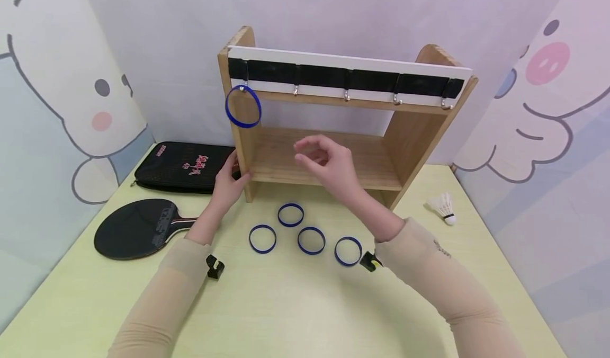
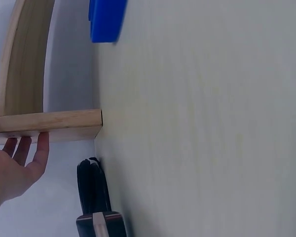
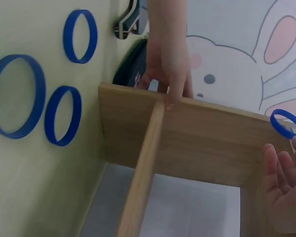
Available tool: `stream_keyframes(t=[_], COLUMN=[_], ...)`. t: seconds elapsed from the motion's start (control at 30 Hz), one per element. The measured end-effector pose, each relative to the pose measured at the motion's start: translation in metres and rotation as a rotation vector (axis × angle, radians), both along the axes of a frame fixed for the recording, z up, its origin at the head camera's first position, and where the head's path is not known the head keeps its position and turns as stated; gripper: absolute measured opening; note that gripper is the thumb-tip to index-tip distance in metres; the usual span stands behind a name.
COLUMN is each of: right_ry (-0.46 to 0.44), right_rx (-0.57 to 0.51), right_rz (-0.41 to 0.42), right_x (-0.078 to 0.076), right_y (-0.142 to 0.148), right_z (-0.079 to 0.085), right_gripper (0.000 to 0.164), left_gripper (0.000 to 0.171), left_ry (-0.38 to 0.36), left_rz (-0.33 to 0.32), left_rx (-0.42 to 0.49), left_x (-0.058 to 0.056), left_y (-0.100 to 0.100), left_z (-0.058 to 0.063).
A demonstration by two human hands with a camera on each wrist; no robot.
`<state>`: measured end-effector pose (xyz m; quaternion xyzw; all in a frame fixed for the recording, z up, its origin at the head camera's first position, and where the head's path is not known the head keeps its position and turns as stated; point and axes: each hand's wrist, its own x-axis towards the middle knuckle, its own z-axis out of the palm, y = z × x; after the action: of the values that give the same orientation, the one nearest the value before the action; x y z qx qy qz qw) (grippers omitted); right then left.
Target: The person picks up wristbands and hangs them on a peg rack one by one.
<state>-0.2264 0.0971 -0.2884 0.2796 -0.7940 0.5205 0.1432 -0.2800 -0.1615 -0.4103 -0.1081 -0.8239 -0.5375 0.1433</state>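
Note:
A small wooden shelf [image 1: 362, 162] carries a white rail with a black strip [image 1: 324, 77] and several metal hooks along its upper front. On the leftmost hook hangs a thin blue ring [image 1: 244, 125]. My left hand [image 1: 229, 186] grips the shelf's left side panel [image 2: 49, 121], thumb at the front edge, fingers along the outer face. My right hand [image 1: 331, 162] is in the air before the shelf, fingers loosely bent, holding nothing. It is apart from the hanging ring. Several more blue rings [image 1: 262, 252] lie on the table in front of the shelf.
At the left lie a black zipped case [image 1: 176, 162], behind my left hand, and a table tennis bat [image 1: 128, 231]. A shuttlecock [image 1: 444, 209] lies right of the shelf. Walls with cartoon figures stand at the back and both sides of the pale table [image 1: 267, 315].

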Motion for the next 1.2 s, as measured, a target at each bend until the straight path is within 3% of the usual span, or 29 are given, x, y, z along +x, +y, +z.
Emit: stream_keyframes(t=[0.23, 0.47, 0.7, 1.0, 1.2], right_ry=[-0.033, 0.046, -0.009, -0.079, -0.075], right_rx=[0.193, 0.359, 0.507, 0.586, 0.622], right_rz=[-0.014, 0.041, 0.074, 0.099, 0.124], right_x=[0.008, 0.014, 0.020, 0.020, 0.015], right_y=[0.026, 0.056, 0.090, 0.129, 0.142], right_z=[-0.030, -0.065, -0.097, -0.129, -0.143], right_gripper=[0.025, 0.024, 0.026, 0.025, 0.018], left_gripper=[0.068, 0.067, 0.063, 0.063, 0.063], left_ry=[-0.005, -0.013, 0.011, 0.011, -0.010], left_rz=[-0.003, -0.001, 0.012, 0.006, 0.013], left_rx=[0.010, 0.011, 0.029, 0.040, 0.025], left_x=[0.001, 0.001, 0.003, 0.005, 0.006], left_y=[0.000, 0.000, 0.001, 0.002, 0.002], left_z=[0.000, -0.001, -0.001, 0.000, 0.002])
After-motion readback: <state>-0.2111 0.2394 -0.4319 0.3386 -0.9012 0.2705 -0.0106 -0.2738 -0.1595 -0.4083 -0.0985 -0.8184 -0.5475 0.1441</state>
